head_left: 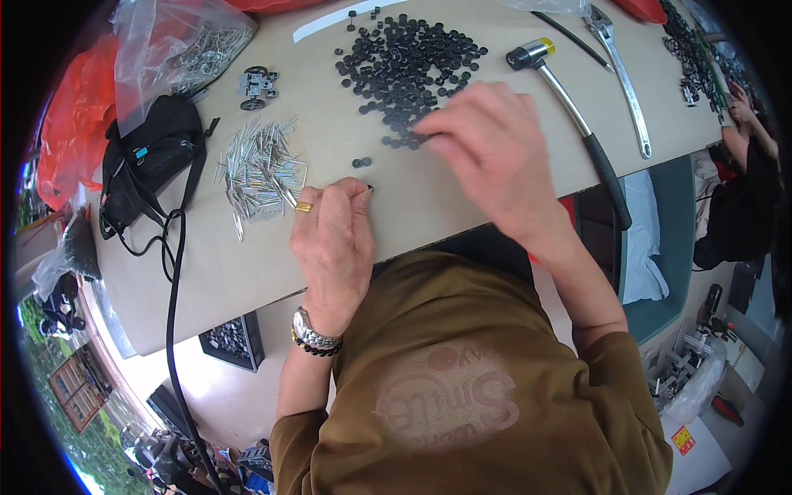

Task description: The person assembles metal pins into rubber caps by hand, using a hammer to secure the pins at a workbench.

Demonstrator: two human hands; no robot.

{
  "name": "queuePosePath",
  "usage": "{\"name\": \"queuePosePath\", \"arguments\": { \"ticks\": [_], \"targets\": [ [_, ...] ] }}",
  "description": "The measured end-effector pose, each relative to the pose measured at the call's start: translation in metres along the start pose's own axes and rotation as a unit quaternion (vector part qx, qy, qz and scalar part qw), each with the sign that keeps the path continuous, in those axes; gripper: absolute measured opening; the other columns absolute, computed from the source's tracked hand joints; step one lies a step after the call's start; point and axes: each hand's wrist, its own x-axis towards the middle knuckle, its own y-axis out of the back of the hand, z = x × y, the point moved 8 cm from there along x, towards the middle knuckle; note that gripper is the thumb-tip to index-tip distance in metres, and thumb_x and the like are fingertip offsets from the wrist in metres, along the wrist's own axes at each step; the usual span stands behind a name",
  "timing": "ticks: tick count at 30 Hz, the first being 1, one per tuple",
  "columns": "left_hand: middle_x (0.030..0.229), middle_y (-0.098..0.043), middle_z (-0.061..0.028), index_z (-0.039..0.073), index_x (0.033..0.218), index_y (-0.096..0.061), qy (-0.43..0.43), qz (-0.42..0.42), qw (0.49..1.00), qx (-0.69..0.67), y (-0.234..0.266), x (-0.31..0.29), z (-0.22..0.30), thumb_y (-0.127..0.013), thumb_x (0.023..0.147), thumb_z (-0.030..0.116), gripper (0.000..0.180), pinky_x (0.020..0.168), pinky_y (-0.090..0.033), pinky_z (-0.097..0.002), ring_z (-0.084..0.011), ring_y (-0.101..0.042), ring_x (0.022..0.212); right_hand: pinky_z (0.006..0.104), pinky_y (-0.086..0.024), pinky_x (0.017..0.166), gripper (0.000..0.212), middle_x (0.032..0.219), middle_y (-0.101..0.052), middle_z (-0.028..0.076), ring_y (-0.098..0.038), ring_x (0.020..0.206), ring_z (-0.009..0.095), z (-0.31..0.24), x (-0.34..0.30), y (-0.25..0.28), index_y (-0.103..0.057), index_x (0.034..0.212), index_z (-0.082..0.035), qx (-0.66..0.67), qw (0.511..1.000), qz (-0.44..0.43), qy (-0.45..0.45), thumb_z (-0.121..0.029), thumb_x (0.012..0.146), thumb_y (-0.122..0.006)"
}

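Observation:
My left hand [334,235] is closed near the table's front edge, thumb and forefinger pressed together. A small dark piece [370,190] peeks out at its fingertips; the rest of it is hidden. My right hand [499,157] pinches at the near side of a pile of small black wheels [412,58]; what lies between its fingertips is too small to make out. Two loose black wheels [361,162] lie just beyond my left hand. Beside that hand, to the left, is a heap of thin silvery metal pins [260,169].
A small wheeled metal assembly [257,87] sits beyond the pins. Toward the right lie a hammer [569,103] and an adjustable wrench [620,82]. A black pouch [153,165] with a cord and a clear bag of metal pins [194,49] occupy the left. Another person's hands [740,107] show far right.

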Motion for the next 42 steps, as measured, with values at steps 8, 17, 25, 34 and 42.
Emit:
{"name": "queuePosePath", "arguments": {
  "ticks": [8,17,25,34,42],
  "targets": [
    [0.078,-0.064,-0.0109,0.002,0.094,-0.065,-0.016,0.017,1.0,-0.002,-0.001,-0.001,0.004,-0.074,0.084,-0.005,0.015,0.061,-0.049,-0.0379,-0.0263,-0.059,0.067,0.0366,-0.037,0.079,0.021,0.089,-0.056,0.0,-0.054,0.089,0.021,-0.028,0.013,-0.06,-0.067,0.086,-0.011,-0.008,0.99,-0.121,0.071,-0.009,0.07,-0.081],
    [0.08,-0.065,-0.0097,0.003,0.094,-0.067,0.029,0.002,0.998,-0.057,-0.002,-0.003,-0.006,-0.074,0.083,-0.004,0.015,0.062,-0.049,-0.0372,-0.0255,-0.059,0.069,0.0367,-0.038,0.074,0.01,0.087,-0.058,0.004,-0.054,0.085,0.023,-0.032,0.009,-0.048,-0.064,0.081,-0.009,-0.007,0.989,-0.098,0.108,-0.01,0.079,-0.073],
    [0.074,-0.064,-0.0117,0.002,0.094,-0.065,0.034,-0.005,0.996,-0.084,-0.003,-0.002,-0.009,-0.073,0.081,-0.006,0.017,0.063,-0.048,-0.0416,-0.0308,-0.056,0.071,0.0349,-0.045,0.068,0.022,0.084,-0.067,0.003,-0.061,0.077,0.024,-0.043,0.003,-0.042,-0.07,0.089,-0.007,0.103,0.985,-0.094,0.101,-0.005,0.07,-0.082],
    [0.073,-0.062,-0.0132,0.0,0.096,-0.065,0.031,-0.006,0.994,-0.101,-0.004,-0.003,-0.009,-0.071,0.079,-0.008,0.019,0.064,-0.048,-0.0426,-0.0319,-0.056,0.073,0.0345,-0.044,0.067,0.023,0.083,-0.067,0.002,-0.061,0.076,0.023,-0.048,0.002,-0.042,-0.07,0.087,-0.008,0.061,0.985,-0.109,0.12,-0.006,0.068,-0.083],
    [0.079,-0.065,-0.0116,0.002,0.092,-0.068,0.039,0.002,0.995,-0.091,-0.002,-0.002,-0.01,-0.069,0.076,-0.01,0.02,0.063,-0.048,-0.0405,-0.0288,-0.057,0.071,0.033,-0.041,0.063,0.016,0.077,-0.062,-0.001,-0.057,0.073,0.019,-0.048,0.001,-0.044,-0.064,0.079,-0.011,0.063,0.987,-0.065,0.129,-0.013,0.073,-0.079]
  ]
}}
